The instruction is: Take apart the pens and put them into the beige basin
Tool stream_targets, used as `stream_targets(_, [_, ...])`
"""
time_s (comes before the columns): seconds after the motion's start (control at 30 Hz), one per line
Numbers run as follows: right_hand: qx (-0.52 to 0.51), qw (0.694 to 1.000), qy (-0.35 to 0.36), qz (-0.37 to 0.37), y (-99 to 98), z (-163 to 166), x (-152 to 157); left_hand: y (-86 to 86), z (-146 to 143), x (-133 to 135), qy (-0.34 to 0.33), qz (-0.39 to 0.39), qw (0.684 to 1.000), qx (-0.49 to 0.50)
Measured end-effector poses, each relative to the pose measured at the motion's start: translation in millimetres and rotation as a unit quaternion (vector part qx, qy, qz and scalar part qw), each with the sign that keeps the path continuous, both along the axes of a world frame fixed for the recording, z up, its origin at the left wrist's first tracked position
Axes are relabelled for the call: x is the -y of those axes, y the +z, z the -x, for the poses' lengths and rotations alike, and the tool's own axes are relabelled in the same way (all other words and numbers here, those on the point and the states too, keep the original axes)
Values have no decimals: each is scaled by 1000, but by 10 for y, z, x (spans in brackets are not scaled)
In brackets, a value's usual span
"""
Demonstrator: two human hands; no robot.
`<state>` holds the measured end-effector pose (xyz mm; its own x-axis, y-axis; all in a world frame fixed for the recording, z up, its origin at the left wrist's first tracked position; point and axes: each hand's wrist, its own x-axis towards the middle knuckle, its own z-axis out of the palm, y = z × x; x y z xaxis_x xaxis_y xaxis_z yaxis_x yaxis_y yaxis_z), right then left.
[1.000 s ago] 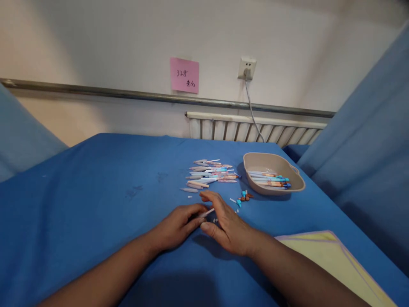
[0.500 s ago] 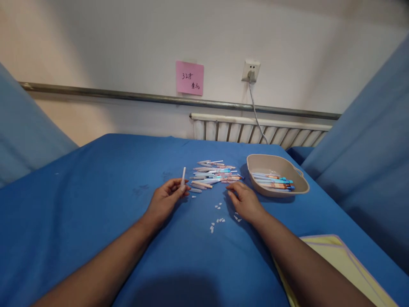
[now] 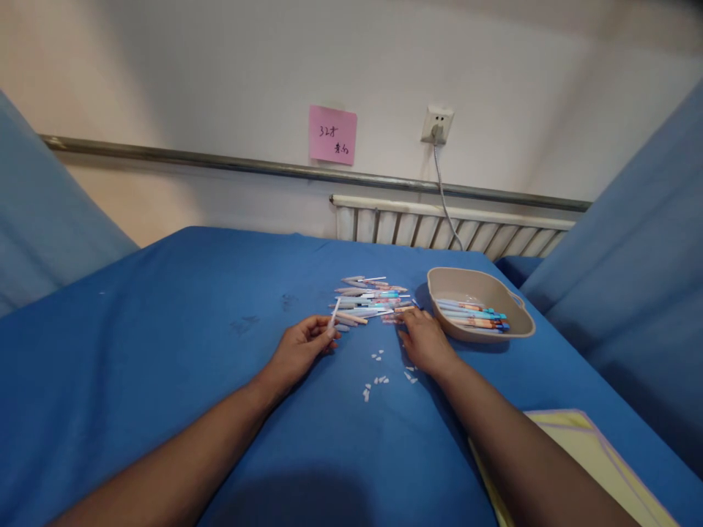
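My left hand (image 3: 303, 347) is closed, thumb and fingers pinching a pen barrel with a thin white refill (image 3: 335, 310) sticking up and leaning right. Just beyond it lies a loose pile of pen parts (image 3: 365, 298), grey, pale blue, peach and patterned tubes with white refills among them. My right hand (image 3: 427, 342) rests at the pile's right end, its fingertips over an orange-patterned piece; thumb and forefinger look apart. Several small white tips (image 3: 380, 380) are scattered on the cloth nearer to me, some beside my right wrist.
A beige basket (image 3: 479, 277) at the right holds several pens with blue and orange patterns. A yellow cloth (image 3: 576, 439) lies partly under my right forearm. Blue cloth (image 3: 165, 351) covers the table. Behind stand a radiator (image 3: 406, 225) and a wall rail (image 3: 220, 165).
My left hand has moved right toward the pile, and the refill it holds now tilts right. My right hand has reached slightly forward onto the pile's right end.
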<state>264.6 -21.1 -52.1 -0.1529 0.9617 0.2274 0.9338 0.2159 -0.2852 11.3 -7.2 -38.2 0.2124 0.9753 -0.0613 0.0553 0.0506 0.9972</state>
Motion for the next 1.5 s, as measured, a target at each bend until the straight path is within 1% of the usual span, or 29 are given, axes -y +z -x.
stream_targets(0.13, [20,1000,-5,13,16,-2,15,-24,3,1,-36,-15,999,-29])
stream_targets(0.23, [22,1000,-2,19,-8,-5,8,7,4,24,-73,16,997,-26])
stream_targets(0.37, [12,1000,14,23,-34,3,16,80,22,60,-109,86,989,47])
stream_targets(0.5, [-2,999,24,29,-27,17,38,110,47,70,-113,126,980,103])
stream_targets(0.6, [-48,998,23,24,-27,27,48,101,57,61,-111,128,980,106])
stream_targets(0.67, [-122,992,26,13,-31,38,53,89,58,53,-111,120,982,93])
stream_targets(0.73, [-227,973,33,15,-32,55,61,78,52,53,-110,109,986,69])
stream_targets(0.8, [-338,939,44,31,-19,79,70,75,37,64,-112,92,989,38])
stream_targets(0.87, [-428,901,52,48,12,102,80,79,15,84,-112,70,991,7])
stream_targets(0.97, [-505,860,47,60,76,121,97,91,-13,115,-112,38,992,-33])
stream_targets(1.03, [-525,848,37,61,108,119,108,95,-19,123,-115,21,991,-58])
stream_targets(1.1, [-522,850,34,54,119,115,117,94,-13,122,-123,0,989,-83])
stream_targets(1.3, [-455,888,59,27,65,126,133,103,16,119,-144,-85,975,-144])
stream_targets(1.5, [-413,907,84,22,33,91,126,135,28,143,-146,-127,962,-194])
